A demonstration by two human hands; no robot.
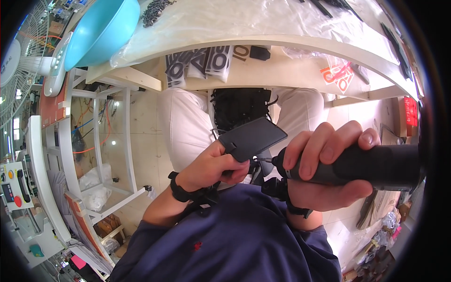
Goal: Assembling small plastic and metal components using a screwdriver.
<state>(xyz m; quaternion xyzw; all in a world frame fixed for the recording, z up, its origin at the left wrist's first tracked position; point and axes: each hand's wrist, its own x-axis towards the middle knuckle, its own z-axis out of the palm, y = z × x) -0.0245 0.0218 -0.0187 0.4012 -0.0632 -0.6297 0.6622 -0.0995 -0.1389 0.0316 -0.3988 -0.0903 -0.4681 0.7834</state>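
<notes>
A flat black leather piece with stitched edges, like a card holder (257,137), is pinched in my left hand (211,165), thumb on top at its lower end. My right hand (324,162) is wrapped round the thick black body of a power screwdriver (387,165). The thin bit (266,160) points left and reaches a small shiny metal part at my left fingertips; whether it touches is too small to tell. Black straps hang below that spot. A heap of black pieces (242,105) lies between my thighs, beyond both hands.
Plastic sheeting (211,28) covers the white bench ahead. Printed bags (199,63) lie on its lower shelf. A turquoise basin (101,35), a fan (19,58) and a white metal frame (128,136) stand left. A red box (410,112) is at right.
</notes>
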